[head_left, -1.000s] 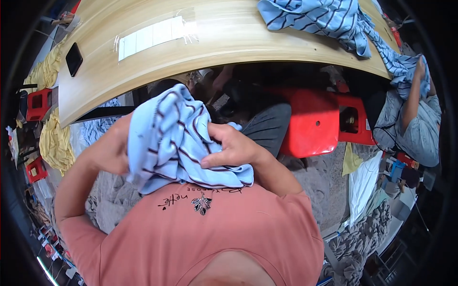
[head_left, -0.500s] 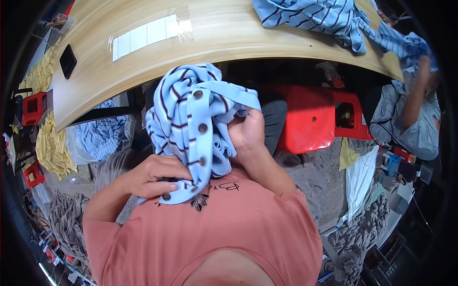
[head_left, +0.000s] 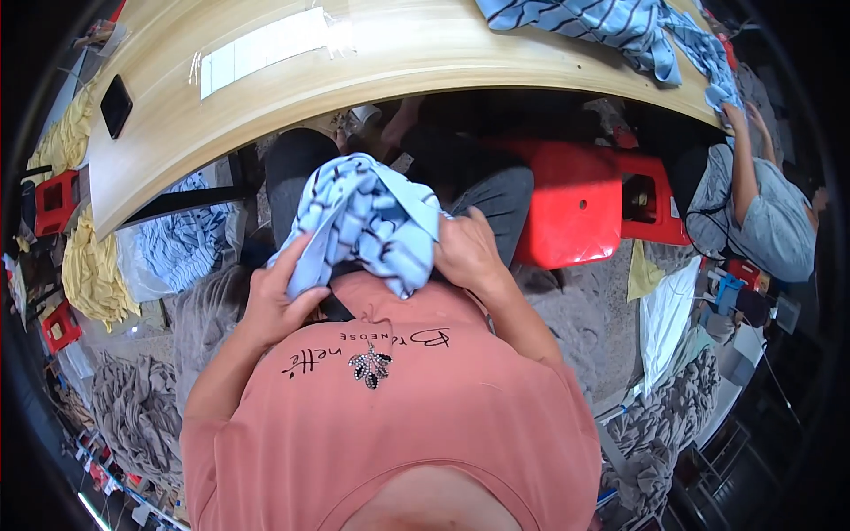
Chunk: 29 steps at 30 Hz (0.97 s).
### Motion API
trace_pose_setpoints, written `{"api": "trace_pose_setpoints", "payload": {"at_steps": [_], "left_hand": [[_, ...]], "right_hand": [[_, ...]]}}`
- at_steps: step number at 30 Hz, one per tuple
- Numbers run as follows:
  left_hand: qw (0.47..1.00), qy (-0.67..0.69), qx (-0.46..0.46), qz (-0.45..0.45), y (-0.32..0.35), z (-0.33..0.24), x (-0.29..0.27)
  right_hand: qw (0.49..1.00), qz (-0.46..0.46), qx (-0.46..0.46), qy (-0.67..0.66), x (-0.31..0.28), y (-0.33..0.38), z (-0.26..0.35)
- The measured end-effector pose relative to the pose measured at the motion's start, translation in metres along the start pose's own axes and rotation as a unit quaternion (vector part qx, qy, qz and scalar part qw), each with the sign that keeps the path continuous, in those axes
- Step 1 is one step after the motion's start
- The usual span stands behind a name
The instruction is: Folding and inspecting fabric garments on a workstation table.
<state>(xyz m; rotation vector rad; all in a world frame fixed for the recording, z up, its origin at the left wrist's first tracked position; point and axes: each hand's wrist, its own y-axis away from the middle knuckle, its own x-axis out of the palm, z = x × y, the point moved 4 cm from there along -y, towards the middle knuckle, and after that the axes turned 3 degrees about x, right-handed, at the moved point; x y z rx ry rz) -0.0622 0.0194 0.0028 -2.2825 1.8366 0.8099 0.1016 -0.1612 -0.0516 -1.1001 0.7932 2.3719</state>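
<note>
A light-blue garment with dark stripes (head_left: 367,221) lies bunched over my lap, below the table edge. Its left edge is pinched between the thumb and fingers of my left hand (head_left: 282,288). My right hand (head_left: 471,250) is closed on the garment's right side, with the fingertips partly hidden. The cloth hangs in a loose fold between both hands. No buttons show on it now.
A wooden table (head_left: 372,66) spans the front, holding a phone (head_left: 116,106), taped white paper (head_left: 266,53) and more striped cloth (head_left: 584,25). A red stool (head_left: 567,208) stands right. A co-worker (head_left: 761,203) handles cloth at far right. Yellow cloth (head_left: 93,265) lies left.
The garment has been turned and bunched lower, hiding the buttoned strip. My left hand has moved up, my right slightly down and outward. The co-worker's arms have shifted.
</note>
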Motion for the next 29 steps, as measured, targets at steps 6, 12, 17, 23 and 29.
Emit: {"api": "trace_pose_setpoints", "payload": {"at_steps": [6, 12, 17, 23, 29], "left_hand": [[0.989, -0.09, 0.102, 0.05, -0.048, -0.027, 0.025], [0.999, 0.008, 0.041, -0.02, -0.03, -0.003, 0.012], [0.984, 0.139, 0.029, -0.108, -0.03, -0.001, -0.01], [0.952, 0.258, 0.071, -0.146, -0.033, -0.008, -0.005], [0.937, 0.333, 0.035, -0.102, -0.03, 0.0, 0.004]], "right_hand": [[0.958, 0.112, -0.157, -0.213, -0.029, -0.011, 0.065], [0.956, 0.252, -0.088, -0.124, -0.005, 0.001, -0.027], [0.952, 0.044, -0.082, -0.29, 0.013, 0.009, -0.068], [0.739, 0.198, -0.392, -0.511, -0.049, 0.021, 0.062], [0.856, 0.137, -0.36, -0.344, -0.026, 0.019, 0.074]]}}
